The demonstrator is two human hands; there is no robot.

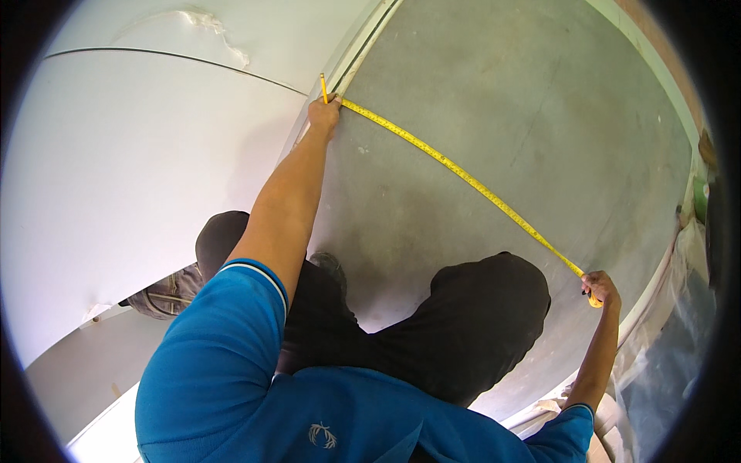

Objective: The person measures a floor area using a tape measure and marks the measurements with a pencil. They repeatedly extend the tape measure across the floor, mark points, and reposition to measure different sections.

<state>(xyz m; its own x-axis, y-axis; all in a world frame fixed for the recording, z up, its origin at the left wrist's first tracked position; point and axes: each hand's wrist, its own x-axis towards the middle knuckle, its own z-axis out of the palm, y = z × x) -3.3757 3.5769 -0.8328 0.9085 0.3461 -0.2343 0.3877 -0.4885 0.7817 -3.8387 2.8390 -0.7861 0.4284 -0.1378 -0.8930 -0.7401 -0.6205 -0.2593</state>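
A yellow tape measure blade (443, 159) runs diagonally across the grey floor from one hand to the other. My left hand (324, 116), at the edge of a large white panel (145, 150), holds the blade's end and a yellow pencil (324, 87) that sticks up from the fingers. My right hand (601, 287) grips the tape measure's case (594, 301), low at the right, mostly hidden by the fingers. The blade is slightly twisted near the case.
A narrow channel (362, 49) lies along the panel's edge. A dark seam crosses the white surface, with torn clear film (205, 22) above it. Crumpled plastic sheeting (660, 341) lies at the right. My knees are bent over the grey floor (498, 87), and a shoe (162, 295) shows at the left.
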